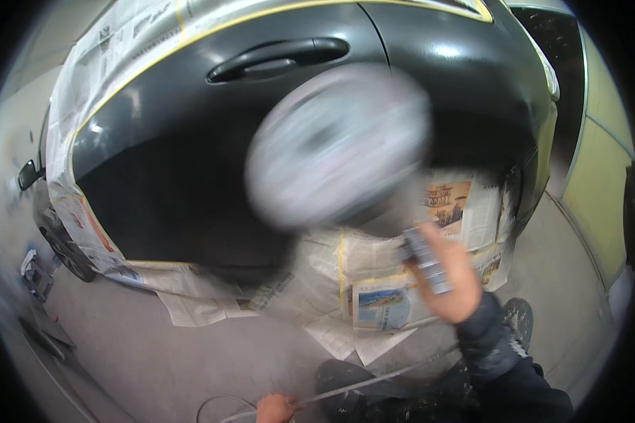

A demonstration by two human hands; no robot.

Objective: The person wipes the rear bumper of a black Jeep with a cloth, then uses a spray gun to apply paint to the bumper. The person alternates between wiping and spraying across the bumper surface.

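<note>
My right hand [457, 285] is wrapped round the ridged grey handle of a spray gun [339, 144]. Its large round whitish cup is smeared by motion and covers part of the car's dark side; the nozzle is hidden beneath. Facing it is the car's smooth black door panel [169, 169], with a black door handle [279, 60] to the upper left of the cup. At the lower edge my left hand [275, 407], only partly in view, is closed on a thin grey hose [374, 381], which runs rightward across my dark-clothed legs.
Newspaper sheets [317, 271] edged with yellow tape mask the car's lower side and wheel, some hanging to the grey floor [212, 352]. More paper [123, 35] covers the window area. A pale yellow panel [603, 183] stands right. A side mirror [28, 175] shows far left.
</note>
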